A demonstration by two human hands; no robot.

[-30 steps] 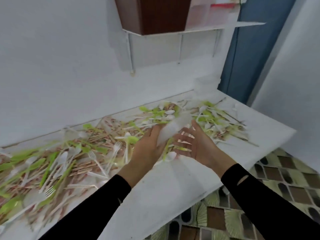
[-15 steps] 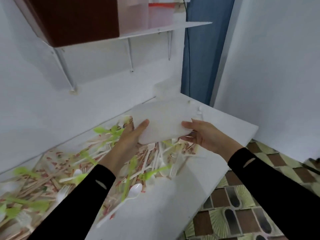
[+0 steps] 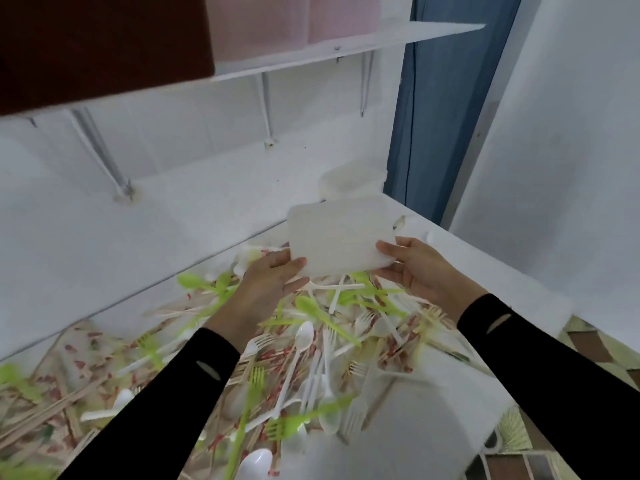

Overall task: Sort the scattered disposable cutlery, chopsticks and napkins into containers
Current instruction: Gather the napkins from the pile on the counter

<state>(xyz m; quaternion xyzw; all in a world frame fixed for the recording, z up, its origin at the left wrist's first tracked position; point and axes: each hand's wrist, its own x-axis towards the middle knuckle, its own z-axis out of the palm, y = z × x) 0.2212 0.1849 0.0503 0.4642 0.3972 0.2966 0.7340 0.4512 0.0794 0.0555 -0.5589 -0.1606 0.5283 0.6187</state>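
The white tabletop (image 3: pixel 485 271) runs along the wall, most of it buried under a heap of green and white plastic forks and spoons (image 3: pixel 311 358) mixed with chopsticks (image 3: pixel 48 414). Above hangs a wall shelf (image 3: pixel 346 46) carrying a brown box (image 3: pixel 104 39) and pink containers (image 3: pixel 277 22). A blue door (image 3: pixel 443 116) stands at the far end. A flat translucent white plastic tray (image 3: pixel 341 237) is held above the heap, hiding part of the white tub (image 3: pixel 353 180) in the corner. The left grip (image 3: pixel 266 285) pinches the tray's near left corner, and the right grip (image 3: pixel 422 271) pinches its near right corner.
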